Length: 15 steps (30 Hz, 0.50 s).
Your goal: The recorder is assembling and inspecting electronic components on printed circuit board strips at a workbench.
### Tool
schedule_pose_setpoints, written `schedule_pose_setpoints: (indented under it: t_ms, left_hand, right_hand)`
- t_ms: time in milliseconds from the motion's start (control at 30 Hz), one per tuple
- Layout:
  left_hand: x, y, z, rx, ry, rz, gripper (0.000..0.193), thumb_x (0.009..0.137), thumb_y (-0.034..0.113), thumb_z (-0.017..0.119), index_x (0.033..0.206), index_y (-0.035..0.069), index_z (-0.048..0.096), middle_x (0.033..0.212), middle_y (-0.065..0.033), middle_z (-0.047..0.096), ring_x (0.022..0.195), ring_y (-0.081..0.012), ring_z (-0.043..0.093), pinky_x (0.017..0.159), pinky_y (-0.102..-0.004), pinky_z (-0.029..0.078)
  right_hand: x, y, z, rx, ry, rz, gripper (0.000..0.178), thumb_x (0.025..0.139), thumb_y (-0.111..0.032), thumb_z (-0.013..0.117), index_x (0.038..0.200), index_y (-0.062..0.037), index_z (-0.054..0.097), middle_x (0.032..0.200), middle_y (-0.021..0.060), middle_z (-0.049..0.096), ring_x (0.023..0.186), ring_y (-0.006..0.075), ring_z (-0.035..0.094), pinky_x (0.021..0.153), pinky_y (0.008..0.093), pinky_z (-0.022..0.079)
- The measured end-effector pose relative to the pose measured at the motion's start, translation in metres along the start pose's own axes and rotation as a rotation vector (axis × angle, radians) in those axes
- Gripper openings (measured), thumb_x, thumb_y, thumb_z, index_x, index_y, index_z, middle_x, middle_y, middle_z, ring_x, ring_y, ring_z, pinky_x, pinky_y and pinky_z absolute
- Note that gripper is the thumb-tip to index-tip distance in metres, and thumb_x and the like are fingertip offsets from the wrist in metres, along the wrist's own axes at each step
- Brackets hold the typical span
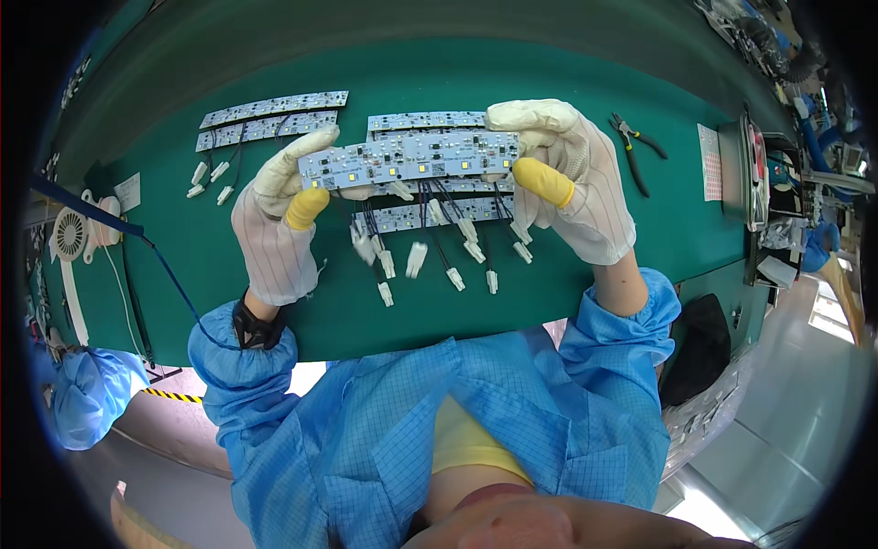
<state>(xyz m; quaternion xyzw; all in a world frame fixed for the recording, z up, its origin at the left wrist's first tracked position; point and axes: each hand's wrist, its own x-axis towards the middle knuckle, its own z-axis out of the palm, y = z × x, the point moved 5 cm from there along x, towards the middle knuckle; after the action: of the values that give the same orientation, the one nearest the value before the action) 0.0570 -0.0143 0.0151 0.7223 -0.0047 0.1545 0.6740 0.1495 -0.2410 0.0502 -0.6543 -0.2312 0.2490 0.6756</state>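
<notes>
Both my hands wear white striped gloves with yellow covers on the thumbs. Between them they hold up a long white LED circuit board (412, 157), slightly curved, with small chips and yellow LEDs facing me. My left hand (285, 215) pinches its left end, and my right hand (565, 174) grips the right end. Dark wires with white plug connectors (455, 278) hang below. Behind and under the held board, more boards lie on the green mat, one showing at the front (402, 216) and one at the back (425, 120). Which wires belong to which board is partly hidden.
Two more LED boards (267, 125) with wired plugs lie at the back left. Yellow-and-black pliers (631, 146) rest at right, near a label sheet (710, 163). A small white fan (70, 233) stands far left. A blue cord (169, 274) runs to my left wrist.
</notes>
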Motion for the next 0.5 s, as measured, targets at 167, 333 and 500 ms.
schedule_pose_setpoints:
  t_ms: [167, 333, 500]
  left_hand:
    - [-0.003, 0.012, 0.007, -0.087, -0.031, 0.095, 0.055, 0.086, 0.030, 0.062, 0.124, -0.006, 0.047, 0.094, -0.0131, 0.065, 0.083, -0.0175, 0.064, 0.079, -0.0250, 0.048]
    - [0.001, 0.007, 0.008, -0.054, -0.018, 0.039, 0.050, 0.086, 0.025, 0.062, 0.124, -0.005, 0.048, 0.095, -0.0136, 0.065, 0.084, -0.0170, 0.064, 0.081, -0.0254, 0.048]
    - [-0.004, 0.008, 0.008, -0.042, -0.075, 0.063, 0.050, 0.090, 0.028, 0.058, 0.122, -0.009, 0.047, 0.101, -0.0149, 0.065, 0.086, -0.0167, 0.064, 0.086, -0.0281, 0.046]
  right_hand:
    - [0.003, 0.007, -0.009, -0.025, -0.035, 0.041, 0.046, 0.081, -0.020, 0.067, 0.117, 0.0032, 0.051, 0.086, 0.0077, 0.062, 0.062, 0.0063, 0.058, 0.053, 0.0172, 0.044]
    - [-0.003, 0.008, -0.007, -0.060, 0.039, -0.104, 0.034, 0.081, -0.008, 0.060, 0.115, -0.0018, 0.055, 0.080, 0.0074, 0.063, 0.049, 0.0063, 0.053, 0.040, 0.0171, 0.034]
    - [-0.001, 0.008, -0.006, -0.014, 0.047, -0.014, 0.040, 0.081, -0.014, 0.064, 0.116, 0.0014, 0.053, 0.080, 0.0076, 0.062, 0.054, 0.0072, 0.055, 0.046, 0.0173, 0.039]
